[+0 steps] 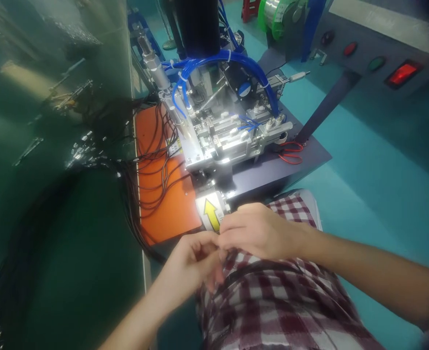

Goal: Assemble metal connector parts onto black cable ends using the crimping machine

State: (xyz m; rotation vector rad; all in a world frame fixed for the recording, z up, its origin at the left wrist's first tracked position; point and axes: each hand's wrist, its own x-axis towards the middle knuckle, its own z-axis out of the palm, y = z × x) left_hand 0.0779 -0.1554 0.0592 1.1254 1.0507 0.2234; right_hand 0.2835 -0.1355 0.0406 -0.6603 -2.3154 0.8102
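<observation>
My left hand [192,257] and my right hand [260,228] meet above my lap, with their fingertips together. The left fingers are curled in a pinch, and a thin black cable [258,265] runs from beneath them across the checked cloth on my lap. My right hand is closed, its thumb and forefinger pressed against the left fingertips. What lies between those right fingers is hidden. Just beyond the hands is the machine's front cylinder [210,212], which bears a yellow arrow.
A metal machine [232,136] with blue air hoses stands ahead. Black cables [159,180] lie over an orange plate [167,214], bunched on the dark green table [72,243] at left. A control box [378,48] with buttons and a lit red switch overhangs the right.
</observation>
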